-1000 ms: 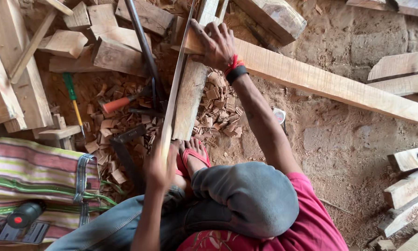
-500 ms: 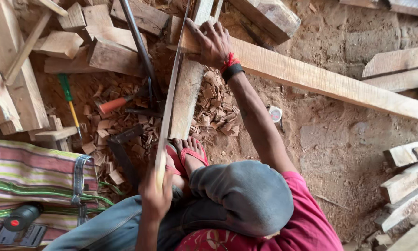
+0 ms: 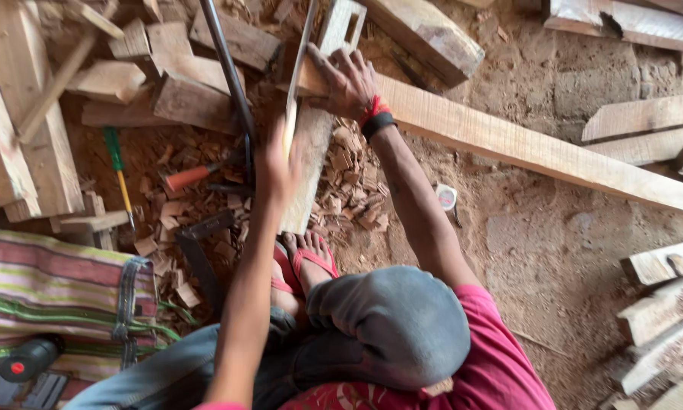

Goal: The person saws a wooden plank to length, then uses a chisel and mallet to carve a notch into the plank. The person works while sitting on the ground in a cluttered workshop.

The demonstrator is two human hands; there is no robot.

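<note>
My left hand is closed round the handle end of a handsaw, whose long thin blade shows edge-on and runs up and away from me. The blade stands over a narrow pale board that lies lengthwise in front of me. A foot in a red sandal rests on the board's near end. My right hand, with a red and black band at the wrist, lies with fingers spread on the end of a long plank, right beside the blade.
Wood chips cover the sandy ground. A green-handled screwdriver, an orange-handled tool and a dark metal bar lie to the left. Timber offcuts are stacked at the upper left, a striped bag lies at the lower left, and planks lie at the right.
My left hand has pushed the saw forward, away from my body, so the hand now sits much further up the board. My right hand has stayed on the plank.
</note>
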